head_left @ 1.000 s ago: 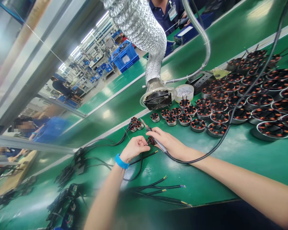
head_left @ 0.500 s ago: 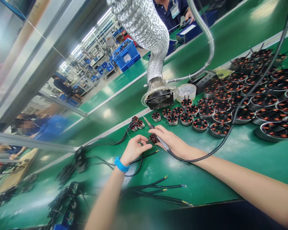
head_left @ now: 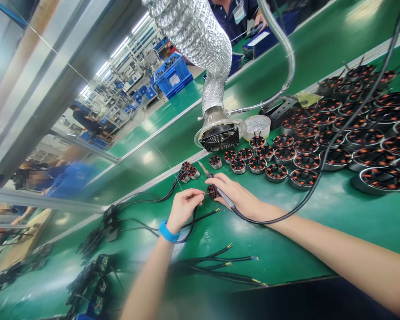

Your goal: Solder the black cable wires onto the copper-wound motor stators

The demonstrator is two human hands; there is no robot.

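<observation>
My right hand is wrapped round a soldering iron whose tip points up and to the left; its black cord runs off to the upper right. The same hand's fingers steady a small round stator with copper windings on the green bench. My left hand, with a blue wristband, pinches a thin black wire and brings its end against the stator's left side. The wire loops down below my left wrist.
A ribbed silver duct ends in a fan grille just beyond my hands. Several stators lie in rows to the right, with a white round tub behind them. Loose black wires lie near the front edge. Another person works across the bench.
My left hand has closed into a pinch on the wire and moved its end against the stator. My right hand and the iron have stayed almost still.
</observation>
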